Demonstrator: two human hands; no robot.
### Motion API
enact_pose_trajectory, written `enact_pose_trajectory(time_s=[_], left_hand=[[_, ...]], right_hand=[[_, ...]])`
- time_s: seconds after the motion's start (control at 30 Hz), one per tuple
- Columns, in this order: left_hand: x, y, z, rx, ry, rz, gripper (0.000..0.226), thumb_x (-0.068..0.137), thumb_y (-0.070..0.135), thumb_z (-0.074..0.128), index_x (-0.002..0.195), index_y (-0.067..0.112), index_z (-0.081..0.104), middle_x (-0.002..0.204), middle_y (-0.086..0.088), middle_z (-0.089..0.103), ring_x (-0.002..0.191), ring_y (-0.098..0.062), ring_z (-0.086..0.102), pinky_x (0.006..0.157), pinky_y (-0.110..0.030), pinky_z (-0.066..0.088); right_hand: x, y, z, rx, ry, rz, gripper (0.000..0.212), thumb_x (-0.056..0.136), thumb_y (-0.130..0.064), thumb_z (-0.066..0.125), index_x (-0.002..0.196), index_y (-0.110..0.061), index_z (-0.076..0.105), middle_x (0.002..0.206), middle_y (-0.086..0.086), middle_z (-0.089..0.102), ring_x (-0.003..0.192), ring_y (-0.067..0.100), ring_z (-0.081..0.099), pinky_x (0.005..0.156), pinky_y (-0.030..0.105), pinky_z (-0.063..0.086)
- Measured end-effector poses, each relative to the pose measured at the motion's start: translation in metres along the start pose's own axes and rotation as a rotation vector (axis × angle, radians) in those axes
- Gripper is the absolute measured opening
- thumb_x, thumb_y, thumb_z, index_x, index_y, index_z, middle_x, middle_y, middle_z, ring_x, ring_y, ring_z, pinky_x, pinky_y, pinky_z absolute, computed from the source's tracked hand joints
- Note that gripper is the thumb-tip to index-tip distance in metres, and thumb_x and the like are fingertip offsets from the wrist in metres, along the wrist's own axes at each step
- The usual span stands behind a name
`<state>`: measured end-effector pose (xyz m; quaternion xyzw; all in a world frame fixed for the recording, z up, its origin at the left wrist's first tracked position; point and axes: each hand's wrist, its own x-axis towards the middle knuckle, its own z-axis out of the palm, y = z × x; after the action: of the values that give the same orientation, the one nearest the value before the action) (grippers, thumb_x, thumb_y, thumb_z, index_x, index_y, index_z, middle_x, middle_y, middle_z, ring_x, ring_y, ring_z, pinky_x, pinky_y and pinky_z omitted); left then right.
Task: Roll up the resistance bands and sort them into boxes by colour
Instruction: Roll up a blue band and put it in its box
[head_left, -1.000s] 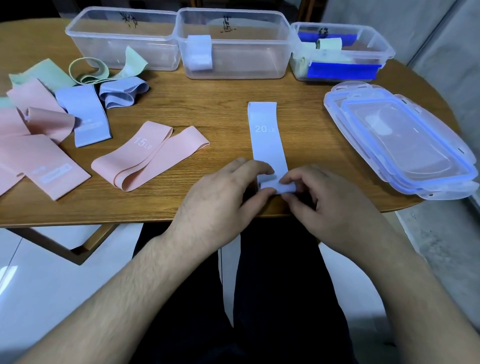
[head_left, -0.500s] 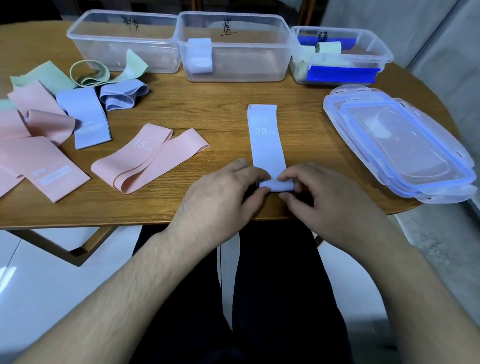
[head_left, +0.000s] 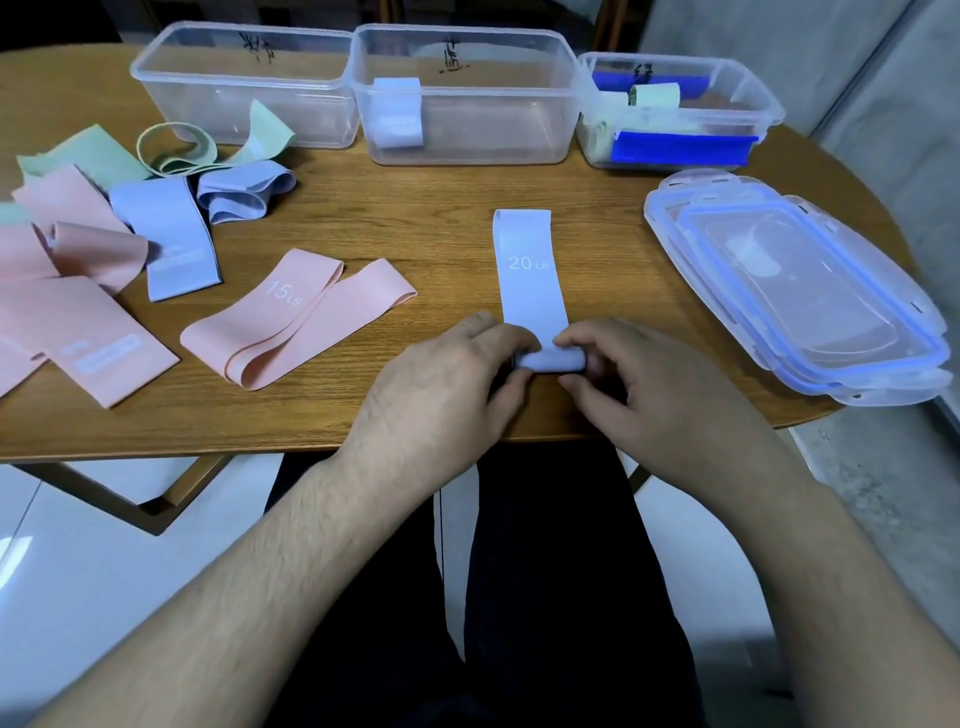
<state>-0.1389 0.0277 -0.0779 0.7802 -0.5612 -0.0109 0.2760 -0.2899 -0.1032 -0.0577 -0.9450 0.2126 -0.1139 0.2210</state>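
Note:
A light blue band marked 20 LB (head_left: 527, 270) lies flat on the wooden table (head_left: 426, 208), its near end wound into a small roll. My left hand (head_left: 441, 384) pinches the left end of that roll, and my right hand (head_left: 649, 384) pinches the right end. Three clear boxes stand at the back: the left box (head_left: 244, 83) holds nothing I can see, the middle box (head_left: 467, 93) holds one rolled blue band (head_left: 397, 111), and the right box (head_left: 680, 111) holds rolled green bands and a dark blue item.
A pink 15 LB band (head_left: 296, 317) lies left of my hands. More pink, blue and green bands (head_left: 104, 234) are piled at the table's left. Stacked clear lids (head_left: 795, 291) with blue seals sit on the right, near the table's edge.
The roll at the band's near end has grown thicker and moved a little away from me. Less flat band shows beyond my fingers.

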Motion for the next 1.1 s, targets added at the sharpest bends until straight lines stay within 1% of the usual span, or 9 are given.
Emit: enact_pose_trajectory(time_s=[0.2, 0.3, 0.47, 0.53, 0.67, 0.8, 0.93, 1.03, 1.1], left_hand=[[0.002, 0.001, -0.001, 0.019, 0.014, -0.003, 0.031, 0.096, 0.038, 0.054, 0.126, 0.031, 0.058, 0.114, 0.012, 0.060, 0.098, -0.020, 0.064, 0.069, -0.035, 0.051], [0.002, 0.002, -0.002, 0.027, 0.001, -0.008, 0.031, 0.094, 0.038, 0.055, 0.124, 0.033, 0.055, 0.114, 0.012, 0.059, 0.095, -0.023, 0.065, 0.069, -0.042, 0.054], [0.009, 0.000, -0.001, 0.087, -0.008, -0.007, 0.030, 0.093, 0.035, 0.057, 0.123, 0.029, 0.057, 0.114, 0.009, 0.058, 0.092, -0.025, 0.064, 0.065, -0.035, 0.049], [0.011, -0.001, -0.001, 0.085, -0.015, 0.003, 0.031, 0.093, 0.033, 0.058, 0.123, 0.028, 0.058, 0.113, 0.008, 0.058, 0.094, -0.025, 0.064, 0.066, -0.036, 0.049], [0.013, -0.003, 0.000, 0.075, -0.027, -0.001, 0.033, 0.093, 0.036, 0.058, 0.124, 0.029, 0.059, 0.114, 0.008, 0.058, 0.095, -0.024, 0.064, 0.069, -0.036, 0.050], [0.015, -0.004, 0.000, 0.057, -0.016, 0.025, 0.028, 0.095, 0.038, 0.052, 0.120, 0.027, 0.059, 0.111, 0.007, 0.059, 0.091, -0.027, 0.066, 0.066, -0.043, 0.054], [0.006, -0.003, -0.002, 0.045, -0.003, 0.049, 0.034, 0.095, 0.047, 0.043, 0.119, 0.028, 0.060, 0.108, 0.009, 0.058, 0.086, -0.026, 0.066, 0.060, -0.043, 0.054], [-0.005, 0.000, -0.004, 0.037, -0.006, 0.061, 0.029, 0.097, 0.043, 0.049, 0.118, 0.028, 0.061, 0.106, 0.008, 0.058, 0.082, -0.025, 0.066, 0.058, -0.041, 0.053], [-0.010, 0.002, -0.007, 0.052, -0.008, 0.064, 0.032, 0.097, 0.046, 0.044, 0.118, 0.029, 0.061, 0.104, 0.009, 0.059, 0.080, -0.024, 0.066, 0.055, -0.039, 0.052]], right_hand=[[0.005, 0.001, 0.002, 0.002, 0.015, -0.004, 0.023, 0.094, -0.026, 0.061, 0.117, -0.026, 0.061, 0.091, -0.013, 0.055, 0.084, 0.005, 0.049, 0.069, 0.021, 0.036], [0.006, 0.002, 0.001, -0.006, -0.004, 0.002, 0.028, 0.094, -0.029, 0.061, 0.122, -0.026, 0.060, 0.093, -0.012, 0.054, 0.085, 0.005, 0.049, 0.070, 0.019, 0.036], [0.010, 0.002, 0.000, -0.018, -0.014, 0.019, 0.044, 0.093, -0.035, 0.061, 0.136, -0.030, 0.052, 0.092, -0.015, 0.049, 0.079, 0.000, 0.046, 0.068, 0.012, 0.032], [0.010, 0.002, 0.000, -0.005, 0.001, 0.022, 0.040, 0.093, -0.034, 0.062, 0.131, -0.031, 0.052, 0.092, -0.015, 0.050, 0.078, -0.004, 0.047, 0.066, 0.012, 0.031], [0.014, 0.003, 0.004, -0.035, 0.021, 0.008, 0.026, 0.094, -0.031, 0.062, 0.119, -0.027, 0.057, 0.091, -0.014, 0.051, 0.081, 0.003, 0.049, 0.066, 0.013, 0.032], [0.017, 0.001, 0.003, -0.034, 0.012, 0.017, 0.018, 0.097, -0.031, 0.058, 0.114, -0.026, 0.057, 0.087, -0.017, 0.048, 0.080, 0.002, 0.049, 0.063, 0.013, 0.032], [0.012, -0.001, 0.002, -0.032, 0.008, -0.003, 0.019, 0.097, -0.029, 0.058, 0.116, -0.023, 0.059, 0.088, -0.017, 0.048, 0.080, 0.005, 0.048, 0.067, 0.020, 0.036], [0.002, -0.005, 0.005, -0.020, 0.012, -0.027, 0.019, 0.097, -0.027, 0.058, 0.116, -0.022, 0.059, 0.095, -0.013, 0.054, 0.086, 0.007, 0.051, 0.071, 0.025, 0.038], [-0.004, -0.007, 0.007, -0.011, 0.018, -0.037, 0.020, 0.097, -0.027, 0.058, 0.116, -0.022, 0.060, 0.098, -0.010, 0.057, 0.087, 0.009, 0.053, 0.072, 0.027, 0.041]])
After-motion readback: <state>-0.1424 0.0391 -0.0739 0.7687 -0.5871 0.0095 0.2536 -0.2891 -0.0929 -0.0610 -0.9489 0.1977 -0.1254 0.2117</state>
